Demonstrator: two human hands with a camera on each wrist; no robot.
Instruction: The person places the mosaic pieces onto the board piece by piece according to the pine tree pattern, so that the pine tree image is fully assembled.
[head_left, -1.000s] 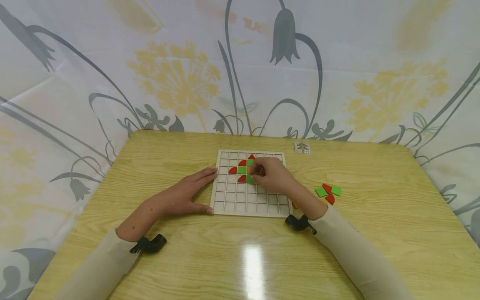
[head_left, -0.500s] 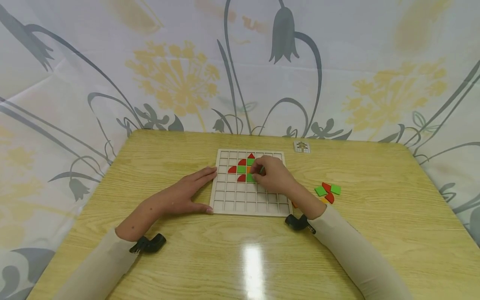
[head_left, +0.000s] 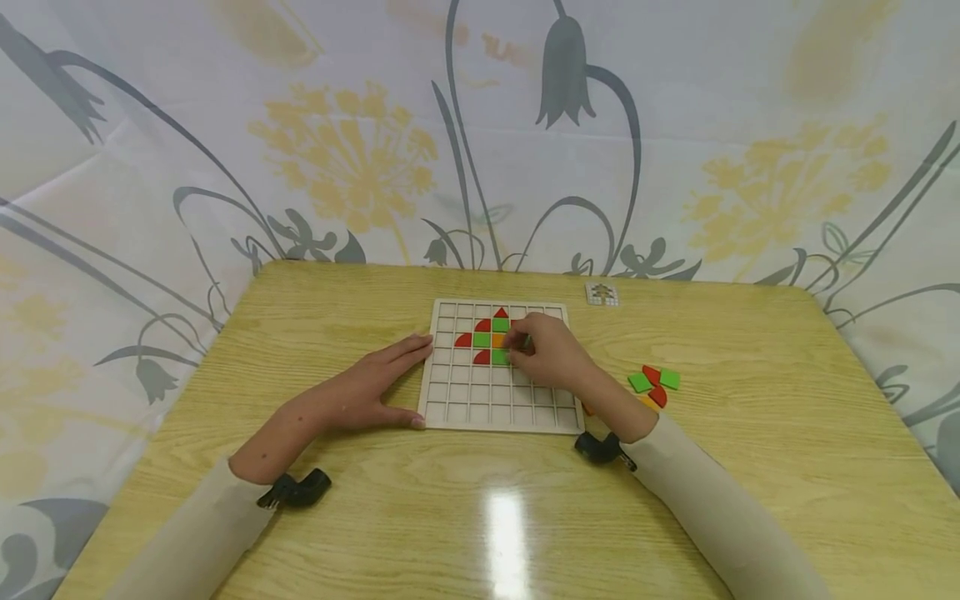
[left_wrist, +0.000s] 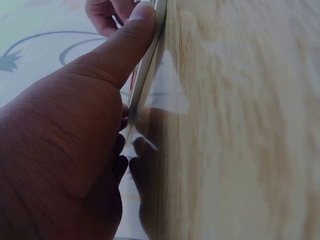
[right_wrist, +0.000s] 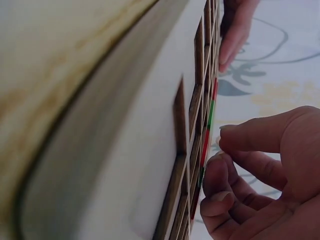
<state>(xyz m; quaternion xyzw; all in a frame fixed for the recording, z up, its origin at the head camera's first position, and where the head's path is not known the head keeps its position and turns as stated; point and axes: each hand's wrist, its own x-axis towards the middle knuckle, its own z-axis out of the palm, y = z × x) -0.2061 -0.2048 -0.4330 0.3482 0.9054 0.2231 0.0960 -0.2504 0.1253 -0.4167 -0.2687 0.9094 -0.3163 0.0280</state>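
A pale wooden grid board (head_left: 468, 400) lies on the table. Red, green and orange tiles fill part of its upper middle: a red triangle (head_left: 501, 313) on top, red curved pieces (head_left: 464, 340) on the left, green squares (head_left: 482, 340) and an orange tile (head_left: 498, 341). My left hand (head_left: 363, 390) steadies the board, fingertips at its left edge and thumb at the near corner. Over the tiles, my right hand (head_left: 551, 352) has curled fingers. The right wrist view shows its thumb and fingertips (right_wrist: 228, 131) close together just off the tiles, with no piece visible between them.
Loose red, green and yellow tiles (head_left: 652, 377) lie right of the board, partly behind the right wrist. A small patterned card (head_left: 602, 293) rests near the table's far edge. Flowered cloth (head_left: 480, 150) hangs behind the table (head_left: 405, 517).
My right hand's fingertips have eased slightly rightward off the tiles, so more of the orange one shows. The left hand keeps its place at the board's edge.
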